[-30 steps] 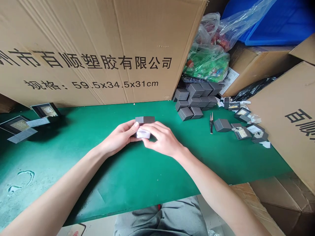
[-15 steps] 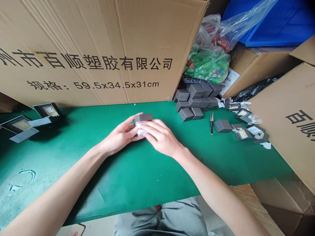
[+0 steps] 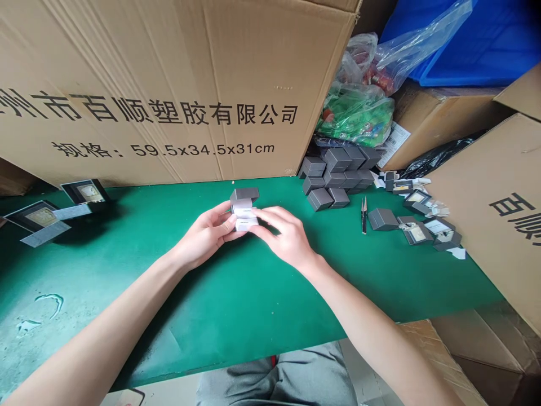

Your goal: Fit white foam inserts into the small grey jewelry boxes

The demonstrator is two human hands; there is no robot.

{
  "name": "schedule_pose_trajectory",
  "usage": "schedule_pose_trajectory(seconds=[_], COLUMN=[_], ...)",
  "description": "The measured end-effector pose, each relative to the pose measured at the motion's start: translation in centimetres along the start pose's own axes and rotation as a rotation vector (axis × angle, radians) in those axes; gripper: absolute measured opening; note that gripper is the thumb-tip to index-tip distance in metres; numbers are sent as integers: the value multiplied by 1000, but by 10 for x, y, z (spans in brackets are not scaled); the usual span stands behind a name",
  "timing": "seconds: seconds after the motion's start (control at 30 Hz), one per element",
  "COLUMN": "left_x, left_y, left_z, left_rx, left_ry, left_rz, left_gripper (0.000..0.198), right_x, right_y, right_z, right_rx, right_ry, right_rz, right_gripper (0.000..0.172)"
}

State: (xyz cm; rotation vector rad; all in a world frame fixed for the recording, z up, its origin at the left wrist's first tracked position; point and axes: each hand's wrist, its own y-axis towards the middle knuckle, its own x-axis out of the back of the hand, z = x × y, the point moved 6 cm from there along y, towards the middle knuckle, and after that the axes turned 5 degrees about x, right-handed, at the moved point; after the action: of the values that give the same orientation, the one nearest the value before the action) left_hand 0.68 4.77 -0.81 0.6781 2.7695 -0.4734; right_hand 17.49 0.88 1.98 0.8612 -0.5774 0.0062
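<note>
Over the middle of the green table I hold a small dark grey gift box (image 3: 245, 195) with its lid raised and a white inside (image 3: 245, 223) facing me. My left hand (image 3: 207, 230) grips the box from the left, thumb on its front and fingers round the side and below. On the right, my right hand (image 3: 284, 232) is closed in a pinch, its thumb and fingertips at the right edge of the white part. Whether it grips the box wall or only the white insert is too small to tell.
Several closed grey boxes (image 3: 336, 179) are stacked at the back right. Black tweezers (image 3: 364, 215) lie beside more opened boxes (image 3: 416, 231). Two display pieces (image 3: 87, 193) stand at the left. A large carton (image 3: 169, 67) walls off the back; another carton (image 3: 499, 186) stands right.
My right fingers have drawn back to the right, baring more of the white inside. The lid now stands tilted further up. My left hand keeps its hold.
</note>
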Motion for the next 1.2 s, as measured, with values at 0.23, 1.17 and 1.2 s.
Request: schedule_pose_trajectory(seconds=[0.23,1.17,1.2], left_x=[-1,-3,-3], left_y=[1,-1,-1], left_z=[-1,-2,-3], left_rx=[-17,-15,-19], left_ry=[44,-10,-15], left_rz=[31,40,35], left_gripper=[48,43,42], right_x=[4,-1,-1], right_y=[0,-3,-3], right_z=[0,-3,-3], right_rx=[-5,11,0], right_ry=[24,50,43], right_rz=[-34,16,14], right_gripper=[24,23,22])
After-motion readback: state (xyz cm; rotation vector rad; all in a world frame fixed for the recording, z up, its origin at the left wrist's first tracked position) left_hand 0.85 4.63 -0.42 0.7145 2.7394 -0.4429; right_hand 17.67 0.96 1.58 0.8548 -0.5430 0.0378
